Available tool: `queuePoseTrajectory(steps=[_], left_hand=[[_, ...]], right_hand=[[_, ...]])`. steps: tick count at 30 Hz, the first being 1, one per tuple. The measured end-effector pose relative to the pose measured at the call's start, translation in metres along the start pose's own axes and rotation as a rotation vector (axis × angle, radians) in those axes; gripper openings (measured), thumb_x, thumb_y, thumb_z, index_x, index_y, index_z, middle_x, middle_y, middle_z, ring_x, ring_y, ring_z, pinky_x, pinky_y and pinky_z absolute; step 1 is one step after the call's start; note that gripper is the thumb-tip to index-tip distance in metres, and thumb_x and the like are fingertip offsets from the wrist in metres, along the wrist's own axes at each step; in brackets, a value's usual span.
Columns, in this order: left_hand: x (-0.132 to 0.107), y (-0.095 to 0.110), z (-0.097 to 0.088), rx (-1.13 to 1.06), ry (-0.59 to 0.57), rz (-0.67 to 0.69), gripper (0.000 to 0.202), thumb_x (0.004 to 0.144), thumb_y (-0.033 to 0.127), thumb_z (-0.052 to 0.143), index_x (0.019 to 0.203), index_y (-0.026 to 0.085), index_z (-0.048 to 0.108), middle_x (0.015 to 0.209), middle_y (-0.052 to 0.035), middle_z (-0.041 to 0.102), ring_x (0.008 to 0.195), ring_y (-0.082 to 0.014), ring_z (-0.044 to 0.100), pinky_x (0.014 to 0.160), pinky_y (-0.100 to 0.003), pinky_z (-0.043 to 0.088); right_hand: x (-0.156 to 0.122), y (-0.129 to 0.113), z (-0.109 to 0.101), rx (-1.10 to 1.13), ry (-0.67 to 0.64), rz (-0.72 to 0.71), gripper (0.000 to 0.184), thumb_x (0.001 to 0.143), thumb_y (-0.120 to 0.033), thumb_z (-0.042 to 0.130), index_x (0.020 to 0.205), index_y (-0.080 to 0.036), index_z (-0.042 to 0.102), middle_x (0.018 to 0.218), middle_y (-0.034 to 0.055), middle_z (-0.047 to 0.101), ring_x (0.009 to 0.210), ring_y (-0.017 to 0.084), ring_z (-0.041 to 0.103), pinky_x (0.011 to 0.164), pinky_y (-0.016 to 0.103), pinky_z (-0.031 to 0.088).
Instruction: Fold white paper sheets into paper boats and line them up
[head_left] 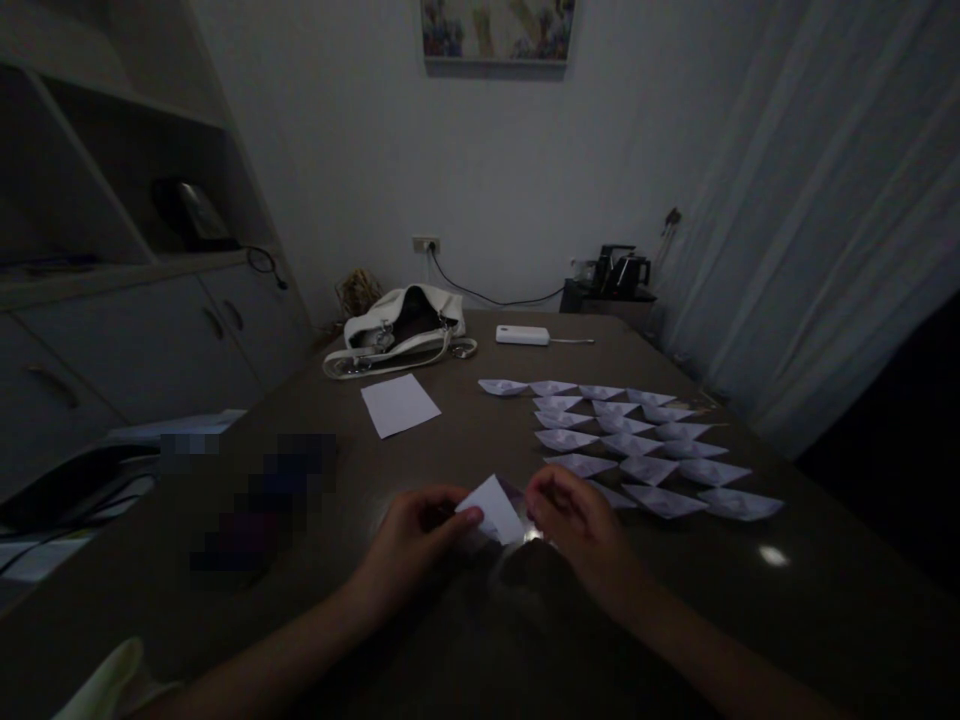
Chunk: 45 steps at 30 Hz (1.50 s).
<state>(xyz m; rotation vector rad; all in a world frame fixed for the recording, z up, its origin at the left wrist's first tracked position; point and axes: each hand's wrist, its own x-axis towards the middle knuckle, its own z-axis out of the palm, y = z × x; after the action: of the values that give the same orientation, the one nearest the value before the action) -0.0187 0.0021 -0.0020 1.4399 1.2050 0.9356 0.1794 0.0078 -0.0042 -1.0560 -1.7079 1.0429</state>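
A partly folded white paper piece (495, 508) rests low over the dark table (810, 600), pinched between both hands. My left hand (416, 535) grips its left edge with curled fingers. My right hand (577, 520) closes on its right side. Just beyond my right hand lie several finished folded paper boats (630, 445) in rows.
A flat white sheet (400, 404) lies further back on the left. Behind it sit a white handbag (401, 330) and a white power bank (523, 335) with a cable. Cabinets stand at the left, a curtain at the right, a kettle (622, 270) on a side stand.
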Motion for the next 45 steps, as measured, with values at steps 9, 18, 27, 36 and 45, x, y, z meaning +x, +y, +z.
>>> queuePoseTrajectory(steps=[9, 18, 27, 36, 45], left_hand=[[0.0, -0.002, 0.007, -0.137, -0.114, -0.085, 0.033, 0.073, 0.044, 0.07, 0.081, 0.013, 0.064, 0.079, -0.0066, 0.071, 0.075, -0.0197, 0.065, 0.068, -0.028, 0.049], [-0.012, -0.009, 0.009, 0.33, 0.02, 0.383, 0.027, 0.08, 0.02, 0.064, 0.106, 0.022, 0.054, 0.114, -0.0094, 0.06, 0.093, -0.0209, 0.061, 0.074, -0.03, 0.05], [-0.016, -0.008, 0.006, 0.589, 0.079, 0.645, 0.006, 0.086, 0.014, 0.053, 0.086, 0.019, 0.056, 0.081, -0.0052, 0.064, 0.074, -0.0177, 0.059, 0.065, -0.028, 0.046], [-0.015, -0.006, 0.01, 0.282, 0.025, 0.32, 0.017, 0.087, 0.032, 0.056, 0.099, 0.02, 0.055, 0.093, -0.0071, 0.062, 0.076, -0.0186, 0.059, 0.061, -0.028, 0.046], [-0.005, -0.01, 0.007, -0.243, -0.156, 0.086, 0.029, 0.072, 0.031, 0.075, 0.092, 0.018, 0.058, 0.129, -0.0108, 0.049, 0.099, -0.0232, 0.06, 0.081, -0.034, 0.051]], right_hand=[[-0.002, 0.001, 0.007, -0.056, -0.015, -0.054, 0.009, 0.079, -0.02, 0.061, 0.083, -0.017, 0.068, 0.073, 0.0018, 0.066, 0.069, 0.016, 0.06, 0.064, 0.027, 0.046], [-0.004, -0.001, 0.008, -0.065, -0.113, -0.016, 0.01, 0.075, -0.02, 0.06, 0.074, -0.016, 0.069, 0.062, -0.0003, 0.06, 0.06, 0.014, 0.053, 0.057, 0.024, 0.041], [-0.008, 0.001, 0.018, 0.055, -0.166, 0.055, 0.027, 0.084, -0.031, 0.053, 0.061, -0.016, 0.055, 0.055, -0.0049, 0.04, 0.053, 0.01, 0.039, 0.05, 0.021, 0.03], [-0.006, 0.006, 0.015, 0.127, -0.038, 0.03, 0.007, 0.073, -0.017, 0.06, 0.072, -0.017, 0.067, 0.065, -0.0008, 0.057, 0.062, 0.012, 0.053, 0.056, 0.022, 0.04], [-0.005, -0.006, 0.001, -0.005, -0.126, -0.35, 0.017, 0.083, -0.012, 0.053, 0.089, -0.017, 0.068, 0.09, 0.0059, 0.063, 0.084, 0.016, 0.061, 0.074, 0.029, 0.048]])
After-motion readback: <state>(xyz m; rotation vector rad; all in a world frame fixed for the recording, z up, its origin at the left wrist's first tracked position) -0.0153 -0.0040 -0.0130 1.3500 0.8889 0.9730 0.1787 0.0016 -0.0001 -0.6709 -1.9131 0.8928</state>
